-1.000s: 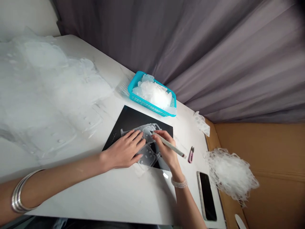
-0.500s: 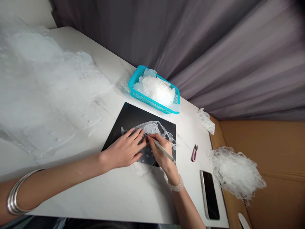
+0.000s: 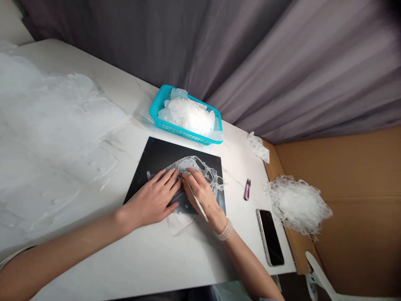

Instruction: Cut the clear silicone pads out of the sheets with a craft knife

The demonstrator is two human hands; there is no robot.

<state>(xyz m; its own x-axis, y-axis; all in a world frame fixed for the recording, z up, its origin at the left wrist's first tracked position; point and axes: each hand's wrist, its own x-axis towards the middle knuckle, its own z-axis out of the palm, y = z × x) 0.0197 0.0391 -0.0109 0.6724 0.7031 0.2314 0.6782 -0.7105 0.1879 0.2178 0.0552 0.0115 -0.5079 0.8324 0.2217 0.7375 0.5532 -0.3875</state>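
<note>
My left hand lies flat with fingers stretched out, pressing on a translucent plastic sheet. My right hand grips a slim white pen-shaped tool, its tip down beside my left fingertips and hidden by my fingers. Thin, lacy strips of the sheet spread to the right, and small pale bumps show on it. Beneath it is a black mat, and part of the clear film hangs past the mat's near edge.
A blue basket of white translucent pieces stands behind the mat. Large translucent sheets pile up at left. Rightward lie pink thread snips, a phone and a crumpled white packet. Stringy scraps heap by a cardboard box.
The view has shifted, so most things sit further left. My right hand has turned slightly and the tool stands steeper. My left hand still presses the sheet.
</note>
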